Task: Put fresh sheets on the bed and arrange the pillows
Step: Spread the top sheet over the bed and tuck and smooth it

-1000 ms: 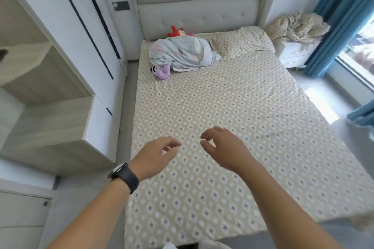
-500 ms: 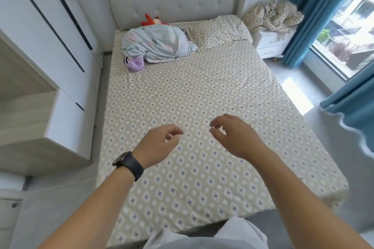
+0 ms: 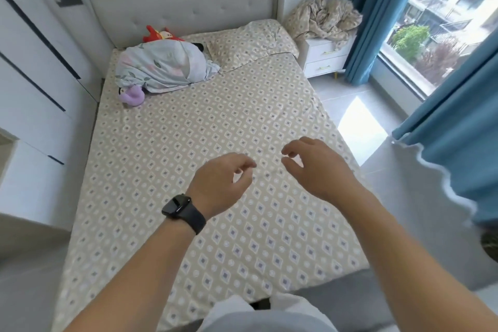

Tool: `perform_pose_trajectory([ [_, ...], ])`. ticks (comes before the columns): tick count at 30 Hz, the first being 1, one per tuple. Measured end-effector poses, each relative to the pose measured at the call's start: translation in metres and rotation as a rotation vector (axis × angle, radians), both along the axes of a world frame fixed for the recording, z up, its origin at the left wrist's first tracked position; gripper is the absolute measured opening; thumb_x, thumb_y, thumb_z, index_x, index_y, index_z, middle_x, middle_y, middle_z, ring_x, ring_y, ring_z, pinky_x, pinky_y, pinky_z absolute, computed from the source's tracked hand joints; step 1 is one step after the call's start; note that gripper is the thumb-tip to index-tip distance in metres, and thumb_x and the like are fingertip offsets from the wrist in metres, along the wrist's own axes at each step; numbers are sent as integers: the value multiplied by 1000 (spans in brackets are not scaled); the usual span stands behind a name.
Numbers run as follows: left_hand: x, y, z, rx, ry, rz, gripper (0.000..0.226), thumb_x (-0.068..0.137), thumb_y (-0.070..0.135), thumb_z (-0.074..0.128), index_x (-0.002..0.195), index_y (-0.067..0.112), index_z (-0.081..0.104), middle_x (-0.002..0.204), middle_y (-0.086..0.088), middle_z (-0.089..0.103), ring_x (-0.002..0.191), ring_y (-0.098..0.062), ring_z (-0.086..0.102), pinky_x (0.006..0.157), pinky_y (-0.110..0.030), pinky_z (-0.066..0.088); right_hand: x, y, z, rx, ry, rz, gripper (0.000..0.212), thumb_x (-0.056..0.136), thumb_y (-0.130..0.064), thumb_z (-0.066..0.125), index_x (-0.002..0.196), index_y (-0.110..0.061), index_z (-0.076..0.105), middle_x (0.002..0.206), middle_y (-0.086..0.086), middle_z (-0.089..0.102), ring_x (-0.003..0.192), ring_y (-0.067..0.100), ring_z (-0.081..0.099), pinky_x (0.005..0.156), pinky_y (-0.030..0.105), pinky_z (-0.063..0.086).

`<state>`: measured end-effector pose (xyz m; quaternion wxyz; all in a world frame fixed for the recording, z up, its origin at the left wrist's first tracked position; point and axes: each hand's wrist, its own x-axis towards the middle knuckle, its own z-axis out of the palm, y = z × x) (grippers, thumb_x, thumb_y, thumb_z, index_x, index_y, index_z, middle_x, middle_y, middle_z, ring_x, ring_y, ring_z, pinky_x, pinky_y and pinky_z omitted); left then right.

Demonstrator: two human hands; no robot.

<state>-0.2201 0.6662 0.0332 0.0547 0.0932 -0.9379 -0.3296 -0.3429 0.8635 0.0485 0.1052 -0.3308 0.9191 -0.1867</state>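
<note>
View from above the foot of a bed w/ a beige sheet (image 3: 188,143) printed in small diamonds & dots, spread flat over the mattress. Both arms reach out over its lower middle. Left hand (image 3: 218,186), black watch (image 3: 183,210) on the wrist, has fingers loosely curled, thumb near fingertips, holding nothing; right hand (image 3: 318,170) likewise, fingers loosely bent, empty. The sheet lies directly under both hands; can't tell if fingertips touch it. At the head end, right side, a pillow (image 3: 253,40) in matching diamond fabric lies flat against a pale tufted headboard (image 3: 177,5). Left of it, a soft rounded bundle (image 3: 164,67) in pale floral cloth, w/ a red plush toy (image 3: 159,34) behind & a purple one (image 3: 132,94) in front. Beside the bed, a white nightstand (image 3: 323,59) carries crumpled beige bedding (image 3: 323,19). Blue curtains (image 3: 377,13) frame a window.
</note>
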Motion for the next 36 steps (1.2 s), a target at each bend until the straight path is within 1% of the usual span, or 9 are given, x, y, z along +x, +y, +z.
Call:
perform_pose_trajectory([
  [3, -32, 14, 8, 35, 52, -97, 17, 97, 36, 57, 109, 32, 69, 101, 23, 67, 93, 3, 62, 80, -27, 54, -9, 26, 7, -53, 37, -114, 28, 102, -45, 47, 123, -34, 61, 118, -18, 60, 111, 9, 54, 92, 35, 50],
  [8, -74, 55, -1, 93, -5, -197, 19, 98, 37, 56, 109, 30, 69, 100, 21, 67, 94, 1, 62, 83, -35, 55, -20, 85, 7, 14, 39, -158, 25, 101, -47, 49, 121, -38, 61, 115, -22, 59, 105, 5, 53, 89, 34, 52],
  [13, -96, 108, -9, 160, -43, -217, 20, 98, 38, 56, 112, 31, 69, 102, 21, 68, 95, 4, 62, 85, -31, 55, -57, 145, -1, -33, 62, -249, 23, 101, -46, 50, 119, -38, 63, 108, -27, 54, 99, 1, 51, 87, 29, 52],
  [18, -143, 147, -17, 107, -78, -130, 18, 99, 37, 56, 110, 32, 69, 101, 23, 67, 95, 5, 61, 85, -30, 54, -111, 189, -23, -48, 31, -139, 23, 100, -49, 50, 120, -42, 59, 114, -27, 55, 99, -2, 50, 87, 25, 51],
  [22, -192, 203, -18, 89, -38, -10, 17, 98, 34, 58, 110, 30, 70, 101, 22, 68, 95, 4, 62, 85, -27, 54, -175, 239, -33, -73, -2, -51, 24, 101, -47, 50, 122, -40, 60, 117, -25, 57, 102, -1, 51, 89, 26, 51],
  [24, -224, 251, -20, 127, -31, 52, 16, 98, 32, 58, 108, 32, 70, 100, 23, 68, 95, 3, 62, 85, -24, 53, -220, 274, -28, -66, 9, 1, 24, 101, -45, 50, 122, -38, 61, 118, -22, 58, 105, 2, 51, 90, 27, 50],
  [28, -272, 329, -9, 178, -10, 63, 15, 98, 31, 59, 108, 32, 71, 100, 24, 68, 96, 3, 62, 84, -18, 50, -287, 322, -2, -91, 50, 38, 23, 101, -40, 53, 121, -33, 63, 118, -17, 61, 107, 8, 52, 84, 27, 45],
  [32, -309, 373, -6, 184, -34, 61, 15, 98, 30, 59, 107, 31, 71, 100, 22, 69, 96, 3, 63, 84, -21, 51, -327, 364, 14, -75, 99, 75, 25, 101, -41, 52, 121, -31, 63, 116, -16, 62, 106, 10, 54, 87, 30, 48],
  [36, -333, 396, -22, 191, -69, 20, 16, 98, 29, 59, 108, 30, 71, 100, 21, 69, 95, 2, 64, 85, -26, 54, -346, 413, 0, -67, 103, -19, 22, 100, -42, 53, 118, -34, 63, 112, -18, 61, 105, 8, 53, 77, 25, 38],
])
